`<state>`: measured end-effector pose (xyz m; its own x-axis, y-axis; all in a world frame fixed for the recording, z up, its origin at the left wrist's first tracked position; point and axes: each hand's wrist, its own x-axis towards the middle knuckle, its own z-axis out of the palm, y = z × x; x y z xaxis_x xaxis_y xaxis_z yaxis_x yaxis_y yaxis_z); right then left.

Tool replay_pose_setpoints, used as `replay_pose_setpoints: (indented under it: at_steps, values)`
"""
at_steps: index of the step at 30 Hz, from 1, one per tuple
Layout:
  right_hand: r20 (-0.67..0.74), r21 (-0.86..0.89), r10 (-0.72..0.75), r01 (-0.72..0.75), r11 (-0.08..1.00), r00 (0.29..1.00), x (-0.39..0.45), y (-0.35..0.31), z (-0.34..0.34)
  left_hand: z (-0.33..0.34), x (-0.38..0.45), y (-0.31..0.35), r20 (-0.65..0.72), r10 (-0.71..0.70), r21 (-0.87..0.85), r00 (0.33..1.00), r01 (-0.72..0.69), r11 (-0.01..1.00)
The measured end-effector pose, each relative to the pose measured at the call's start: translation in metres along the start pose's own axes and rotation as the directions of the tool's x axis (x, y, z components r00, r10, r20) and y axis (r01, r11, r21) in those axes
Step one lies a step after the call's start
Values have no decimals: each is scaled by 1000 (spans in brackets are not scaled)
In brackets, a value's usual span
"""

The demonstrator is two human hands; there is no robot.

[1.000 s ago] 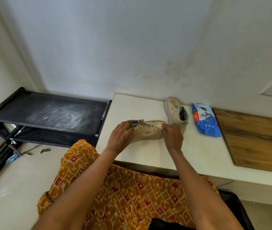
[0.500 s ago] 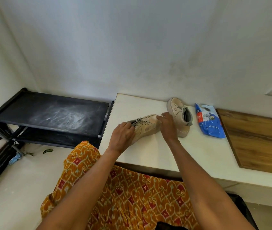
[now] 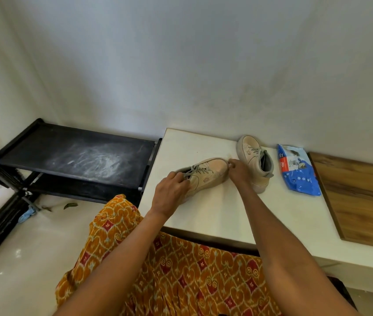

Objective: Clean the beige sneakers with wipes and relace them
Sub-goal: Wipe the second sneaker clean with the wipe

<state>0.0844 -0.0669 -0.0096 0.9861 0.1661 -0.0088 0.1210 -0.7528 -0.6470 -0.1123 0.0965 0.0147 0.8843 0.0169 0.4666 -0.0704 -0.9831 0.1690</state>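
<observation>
**Near sneaker in both hands, laces not out yet**

Looks to me like we're right at the start; the near sneaker (image 3: 203,176) sits just right of centre of the frame on the white counter (image 3: 215,213), lying at a slant with its toe pointing toward the upper right, and its grey laces (image 3: 198,171) are threaded through; so I'd guess the step in hand is getting hold of the shoe to unlace it before any wiping happens.

The other sneaker (image 3: 255,163) stands just beyond it, toward the upper right, toe aimed at the wall; the two are close, can't tell if they actually touch. The blue wipes pack (image 3: 298,171) lies right of that, beside the wooden board (image 3: 358,197), and I can't tell whether it's been opened.

Hands: the left hand (image 3: 169,195) comes in from the lower left, fingers curled round the heel and collar end, fingertips up by the laces; the right hand (image 3: 238,168) reaches across from the lower right and pinches the toe tip between curled fingers and thumb; both forearms stretched out over the orange patterned fabric (image 3: 169,270) in the lower middle.

Next move, my guess: keep the shoe steady with one hand and free the knot with the other; pull the lace out eyelet by eyelet, then reach right for a wipe.
</observation>
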Motion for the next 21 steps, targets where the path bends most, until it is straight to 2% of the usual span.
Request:
replay_pose_setpoints:
  at_steps: [2,4,11,16,18,21]
  values:
    - [-89,200,141,-121,972,986,-3,0,6,-1,-1,0,18,-9,-28,1000,10,1000]
    - [-142,338,234,-175,925,962,-9,-1,9,-2,-1,0,39,-12,-38,999,13,999]
    - [-224,526,345,-185,830,911,-50,-7,23,-6,3,2,113,-10,-27,994,13,1000]
    - [-160,623,415,-235,746,896,-90,-23,33,-8,4,3,126,-17,-40,992,22,999]
    - [-109,614,378,-237,753,919,-111,-30,41,-8,1,5,122,-36,-52,992,43,998]
    - [25,528,258,-232,817,966,-142,-35,60,-9,-1,3,134,-76,-62,988,85,994]
